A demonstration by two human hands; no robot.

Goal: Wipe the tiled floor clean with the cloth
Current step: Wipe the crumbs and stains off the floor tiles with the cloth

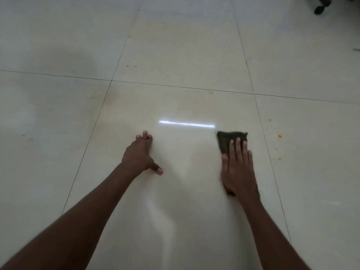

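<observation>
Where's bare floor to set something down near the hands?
Between left hand and right hand, which presses the cloth, the tile is bare. Left of the left hand too. Avoid the orange specks right of the cloth and the caster at far right.

Black caster wheel [320,9] at far upper right (chair base, partly cropped) — small dark scrap [356,49] at right edge.

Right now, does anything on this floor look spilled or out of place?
Yes: small orange specks dot the pale tiled floor right of the dark green cloth under the right hand, with more farther ahead, unwiped.
</observation>
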